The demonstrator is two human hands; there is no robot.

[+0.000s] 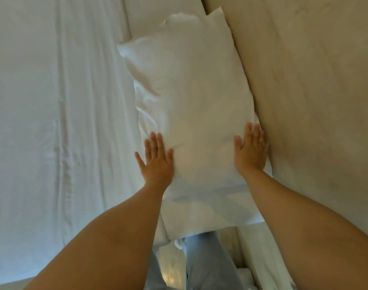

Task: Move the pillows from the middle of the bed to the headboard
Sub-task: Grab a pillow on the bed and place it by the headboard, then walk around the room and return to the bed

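A white pillow point(191, 105) lies lengthwise along the beige headboard point(317, 84) at the right side of the bed. A second white pillow point(218, 15) peeks out behind its far end. My left hand point(156, 159) rests flat with fingers spread on the pillow's left edge near its close end. My right hand point(252, 150) rests flat on the pillow's right edge, against the headboard. Neither hand grips the fabric. The pillow's near end overhangs the mattress edge.
White wrinkled sheet point(59, 114) covers the mattress to the left. My legs in light blue jeans point(208, 262) stand at the bed's side below the pillow. A strip of bare mattress point(164, 7) shows at the top.
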